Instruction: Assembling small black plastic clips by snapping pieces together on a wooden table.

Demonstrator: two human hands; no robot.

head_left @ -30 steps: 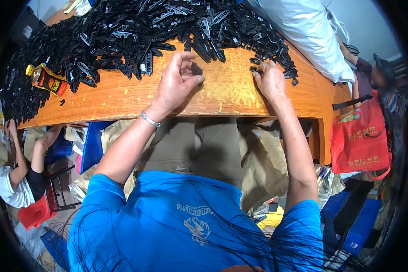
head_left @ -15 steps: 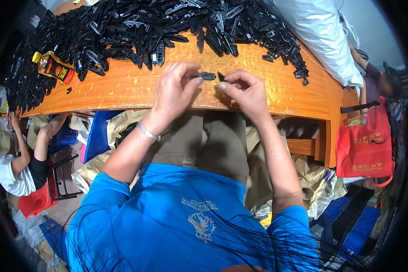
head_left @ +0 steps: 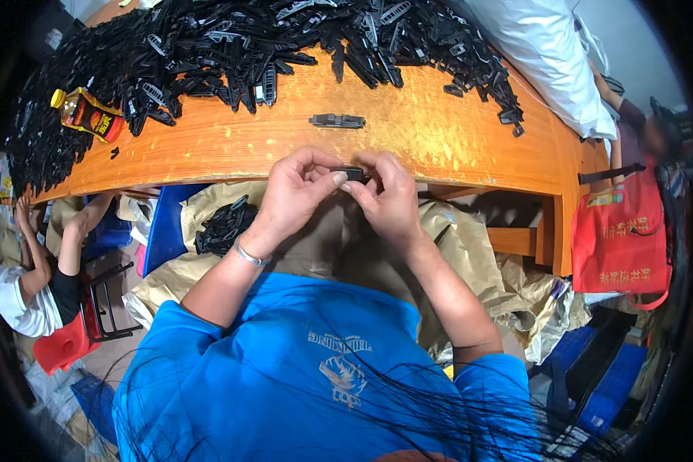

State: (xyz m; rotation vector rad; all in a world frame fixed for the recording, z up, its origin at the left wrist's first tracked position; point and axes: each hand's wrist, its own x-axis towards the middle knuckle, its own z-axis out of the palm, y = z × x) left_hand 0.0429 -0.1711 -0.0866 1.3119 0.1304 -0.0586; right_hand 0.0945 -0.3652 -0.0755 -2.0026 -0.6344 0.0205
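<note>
Just over the table's front edge, my left hand (head_left: 292, 199) and my right hand (head_left: 391, 200) meet at a small black plastic part (head_left: 352, 173). Both pinch it between thumb and fingertips, one at each end, and the fingers cover much of it. Beyond my hands, a longer black plastic clip-like piece (head_left: 336, 121) lies flat on the orange wooden table (head_left: 439, 146), touched by neither hand. A large heap of similar black plastic parts (head_left: 231, 54) spreads across the far side.
A yellow-capped bottle (head_left: 88, 115) lies beside the heap at left. A white sack (head_left: 547, 61) rests at the far right, above a hanging red bag (head_left: 620, 239). Brown paper (head_left: 470, 254) and more black parts (head_left: 227, 227) sit below the table. Another person (head_left: 31, 285) is at far left.
The longer black piece that my left hand was at now lies released on the table. Both hands have drawn back toward me and come together on the small black part.
</note>
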